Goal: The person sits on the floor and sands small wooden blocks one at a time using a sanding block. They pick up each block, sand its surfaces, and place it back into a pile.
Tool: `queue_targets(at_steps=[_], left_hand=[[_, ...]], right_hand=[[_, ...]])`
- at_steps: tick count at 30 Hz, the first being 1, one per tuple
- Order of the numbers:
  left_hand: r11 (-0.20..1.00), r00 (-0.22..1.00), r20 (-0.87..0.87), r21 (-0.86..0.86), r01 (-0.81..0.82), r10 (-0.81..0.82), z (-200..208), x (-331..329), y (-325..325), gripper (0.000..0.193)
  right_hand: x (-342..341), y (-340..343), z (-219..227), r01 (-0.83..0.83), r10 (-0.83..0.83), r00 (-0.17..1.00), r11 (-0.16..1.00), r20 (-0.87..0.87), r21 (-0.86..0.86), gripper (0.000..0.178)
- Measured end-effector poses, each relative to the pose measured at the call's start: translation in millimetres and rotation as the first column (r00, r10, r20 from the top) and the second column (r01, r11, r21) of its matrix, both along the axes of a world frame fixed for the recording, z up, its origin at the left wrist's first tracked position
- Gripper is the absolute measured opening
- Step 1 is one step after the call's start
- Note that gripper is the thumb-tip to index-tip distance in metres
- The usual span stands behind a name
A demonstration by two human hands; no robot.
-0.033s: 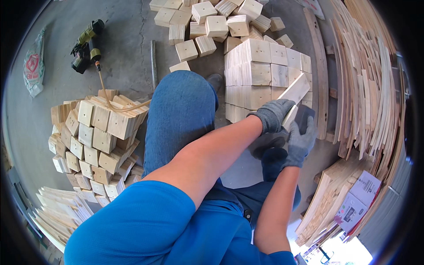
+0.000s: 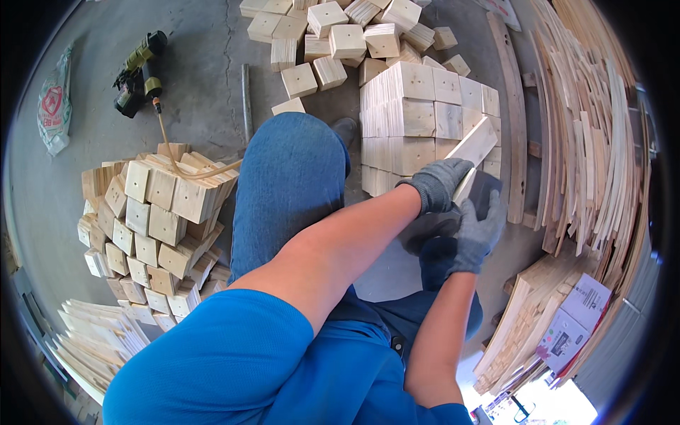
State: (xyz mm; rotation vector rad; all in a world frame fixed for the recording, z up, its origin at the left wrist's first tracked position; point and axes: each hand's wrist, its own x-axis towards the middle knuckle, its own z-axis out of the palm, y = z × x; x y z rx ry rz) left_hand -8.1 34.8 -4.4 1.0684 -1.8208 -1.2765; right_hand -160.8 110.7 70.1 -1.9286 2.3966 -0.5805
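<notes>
My left hand (image 2: 440,185), in a grey glove, is closed around a pale wooden piece (image 2: 476,144) and holds it at a slant. Its fingers cover part of the wood. Against the lower end of this piece, my right hand (image 2: 480,230), also gloved, grips a dark grey rectangular pad (image 2: 486,190) that looks like sandpaper. Just beyond both hands stands a neat stack of wooden blocks (image 2: 418,117), many with a small hole in the face.
Loose blocks (image 2: 347,41) lie heaped at the far side. Another block pile (image 2: 152,227) stands left, with an air hose (image 2: 170,152) across it from a nail gun (image 2: 134,78). A metal bar (image 2: 246,103) lies beyond my knee. Thin wood strips (image 2: 588,156) line the right.
My right hand and the dark pad have shifted slightly toward me along the wood. My left hand and the wooden piece stay nearly where they were.
</notes>
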Motion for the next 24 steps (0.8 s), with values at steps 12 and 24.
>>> queue_targets(at_steps=[12,24], left_hand=[[0.997,0.998,0.051,0.056,0.044,-0.047,6.3,3.8,-5.0,0.096],[1.0,0.999,-0.034,0.003,-0.005,0.005,3.3,1.0,2.2,0.098]], right_hand=[[9.1,18.0,1.2,-0.097,0.097,0.995,0.995,-0.008,-0.009,0.074],[-5.0,-25.0,2.2,-0.013,0.014,0.999,1.0,0.046,-0.021,0.07]])
